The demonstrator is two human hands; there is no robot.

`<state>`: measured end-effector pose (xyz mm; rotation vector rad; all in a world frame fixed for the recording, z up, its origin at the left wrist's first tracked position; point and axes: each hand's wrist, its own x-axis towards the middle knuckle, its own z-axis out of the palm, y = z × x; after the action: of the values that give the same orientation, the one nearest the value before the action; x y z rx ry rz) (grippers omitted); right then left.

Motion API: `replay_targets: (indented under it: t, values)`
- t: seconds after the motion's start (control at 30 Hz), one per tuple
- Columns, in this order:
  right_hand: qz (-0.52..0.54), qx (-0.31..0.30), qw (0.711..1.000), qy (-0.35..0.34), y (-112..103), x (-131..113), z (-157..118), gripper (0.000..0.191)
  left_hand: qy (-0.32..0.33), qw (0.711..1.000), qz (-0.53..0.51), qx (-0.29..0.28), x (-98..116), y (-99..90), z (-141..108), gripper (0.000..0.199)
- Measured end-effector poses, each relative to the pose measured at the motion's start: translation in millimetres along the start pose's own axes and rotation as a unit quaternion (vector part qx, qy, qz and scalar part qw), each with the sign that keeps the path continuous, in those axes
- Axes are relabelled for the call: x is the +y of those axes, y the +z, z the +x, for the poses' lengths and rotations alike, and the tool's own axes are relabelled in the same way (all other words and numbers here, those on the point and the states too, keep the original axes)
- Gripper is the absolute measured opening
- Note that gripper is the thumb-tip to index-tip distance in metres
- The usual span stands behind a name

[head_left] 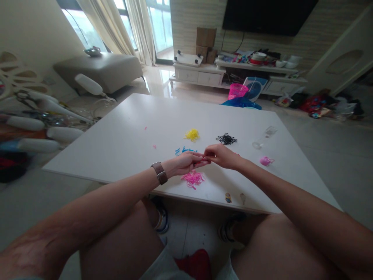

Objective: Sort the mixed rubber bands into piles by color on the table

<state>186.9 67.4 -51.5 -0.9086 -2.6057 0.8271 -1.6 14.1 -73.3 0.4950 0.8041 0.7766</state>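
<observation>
My left hand (190, 161), with a brown watch on its wrist, meets my right hand (219, 155) above the middle of the table. Their fingertips pinch together on a small red band (203, 158), mostly hidden by the fingers. A dark bit shows under the left fingers. Right below my left hand lies a pile of pink rubber bands (193, 179). Blue rubber bands (186, 150) lie just behind it, partly covered. Farther back are a yellow pile (192, 135) and a black pile (226, 139). A bit of red peeks out behind my right wrist.
On the white table (116, 136) lie a pink round trinket (265, 160), a clear container (270, 132), a minion charm (228, 198) and a small clear piece (242, 198) by the near edge. Beyond stand a pink basket (237, 91) and a low cabinet (198, 76).
</observation>
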Motion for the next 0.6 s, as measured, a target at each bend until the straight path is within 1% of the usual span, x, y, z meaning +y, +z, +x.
replay_targets:
  t: [0.13,0.27,0.33,0.43,0.53,0.6]
  values:
    - [0.002,-0.007,1.000,-0.011,-1.4,-2.4,-0.1,0.009,0.006,0.999,0.006,0.036,0.3,3.1,-0.6,0.024]
    - [-0.024,-0.004,1.000,-0.003,-7.8,-3.0,0.4,0.010,0.012,0.998,0.037,0.046,4.5,1.5,-1.8,0.024]
    - [-0.042,0.003,0.999,0.013,-12.1,-1.6,-1.0,0.013,-0.008,0.995,0.092,0.043,6.5,-1.9,-3.8,0.019]
    - [-0.054,0.004,0.998,0.036,-16.0,0.4,-4.9,0.015,-0.046,0.979,0.196,0.027,5.6,-7.2,-7.6,0.009]
    - [-0.039,-0.011,0.998,0.053,-15.8,-0.9,-8.3,0.016,-0.072,0.960,0.269,0.012,0.9,-9.5,-10.9,0.010]
    - [-0.029,-0.014,0.998,0.054,-14.7,-3.7,-9.3,0.017,-0.090,0.951,0.297,0.000,-1.4,-9.6,-11.9,0.013]
